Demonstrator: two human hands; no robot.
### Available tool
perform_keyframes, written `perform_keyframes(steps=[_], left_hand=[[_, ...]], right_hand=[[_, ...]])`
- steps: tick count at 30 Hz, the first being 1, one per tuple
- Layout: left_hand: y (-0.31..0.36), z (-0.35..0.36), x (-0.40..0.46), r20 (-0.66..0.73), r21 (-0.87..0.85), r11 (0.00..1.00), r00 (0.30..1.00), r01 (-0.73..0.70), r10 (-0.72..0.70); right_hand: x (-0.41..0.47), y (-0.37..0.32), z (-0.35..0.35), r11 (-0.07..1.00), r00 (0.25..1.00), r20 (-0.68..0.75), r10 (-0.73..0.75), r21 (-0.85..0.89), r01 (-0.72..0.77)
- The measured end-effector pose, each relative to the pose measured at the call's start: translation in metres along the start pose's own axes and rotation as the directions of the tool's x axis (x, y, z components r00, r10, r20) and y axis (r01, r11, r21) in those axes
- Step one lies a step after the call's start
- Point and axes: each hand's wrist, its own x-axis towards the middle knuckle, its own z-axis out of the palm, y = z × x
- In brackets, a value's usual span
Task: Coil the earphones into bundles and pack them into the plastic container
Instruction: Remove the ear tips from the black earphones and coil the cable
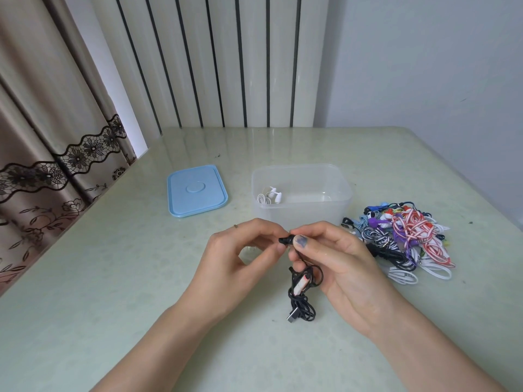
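Just in front of the plastic container [301, 193], both hands, left hand [240, 264] and right hand [336, 258], pinch the black earphones [302, 292]. The cord looks light, soft and tangle-prone; better to hold near the earbuds.

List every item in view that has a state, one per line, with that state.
plastic container: open, one white earphone bundle inside
blue lid: off, flat on the table left of the container
black earphones: loosely tangled, pinched at the top by left hand and right hand
earphone pile: unpacked, right of the container
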Motion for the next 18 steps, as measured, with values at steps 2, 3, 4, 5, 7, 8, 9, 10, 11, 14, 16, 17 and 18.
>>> perform_keyframes(steps=[2, 3, 4, 5, 7, 8, 9, 10, 11, 14, 16, 17, 18], left_hand=[[-0.0004, -0.0033, 0.0009, 0.014, 0.09, 0.994, 0.998, -0.065, 0.064], [0.0001, -0.0043, 0.0013, 0.019, 0.121, 0.988, 0.996, -0.093, 0.091], [0.0004, -0.005, 0.0013, 0.021, 0.138, 0.984, 0.994, -0.113, 0.111], [0.0006, -0.0053, 0.0013, 0.023, 0.143, 0.982, 0.992, -0.126, 0.124], [0.0004, -0.0052, 0.0013, 0.021, 0.137, 0.98, 0.99, -0.142, 0.141], [0.0002, -0.0049, 0.0014, 0.018, 0.129, 0.981, 0.989, -0.147, 0.146], [0.0002, -0.0046, 0.0015, 0.017, 0.117, 0.982, 0.989, -0.148, 0.147], [0.0, -0.0042, 0.0018, 0.019, 0.1, 0.985, 0.99, -0.142, 0.141], [-0.0001, -0.0041, 0.0021, 0.023, 0.081, 0.988, 0.991, -0.131, 0.129], [0.0006, -0.004, 0.0014, 0.035, 0.039, 0.995, 0.995, -0.091, 0.09], [0.0008, -0.0043, 0.0015, 0.04, 0.021, 0.997, 0.996, -0.08, 0.08], [0.0008, -0.0044, 0.0015, 0.038, 0.014, 0.997, 0.996, -0.082, 0.081], [0.0007, -0.0045, 0.0016, 0.035, 0.009, 0.996, 0.996, -0.085, 0.085]], right_hand=[[0.0004, -0.0005, -0.0005, 1.0, 1.0, 0.007, 0.021, 0.011, -0.021], [0.0006, -0.0006, -0.0003, 1.0, 1.0, 0.007, 0.022, 0.012, -0.023], [0.0007, -0.0003, -0.0001, 1.0, 1.0, 0.007, 0.021, 0.011, -0.021], [0.001, 0.0002, -0.0001, 1.0, 1.0, 0.005, 0.017, 0.012, -0.018], [0.0013, 0.0007, -0.0004, 1.0, 1.0, -0.002, 0.012, 0.012, -0.012], [0.0013, 0.0005, -0.0006, 1.0, 1.0, -0.003, 0.012, 0.01, -0.012], [0.0014, 0.0002, -0.001, 1.0, 1.0, -0.003, 0.017, 0.009, -0.017], [0.0016, -0.0003, -0.0016, 1.0, 1.0, -0.002, 0.029, 0.009, -0.029], [0.0018, -0.0009, -0.0022, 0.999, 0.999, 0.0, 0.046, 0.01, -0.046], [0.0031, -0.0014, -0.0031, 0.996, 0.996, 0.02, 0.089, 0.019, -0.089], [0.0032, -0.001, -0.0027, 0.996, 0.996, 0.035, 0.084, 0.03, -0.085], [0.0031, -0.0005, -0.0025, 0.996, 0.996, 0.041, 0.074, 0.036, -0.075], [0.0031, 0.0003, -0.0025, 0.997, 0.997, 0.043, 0.061, 0.04, -0.062]])
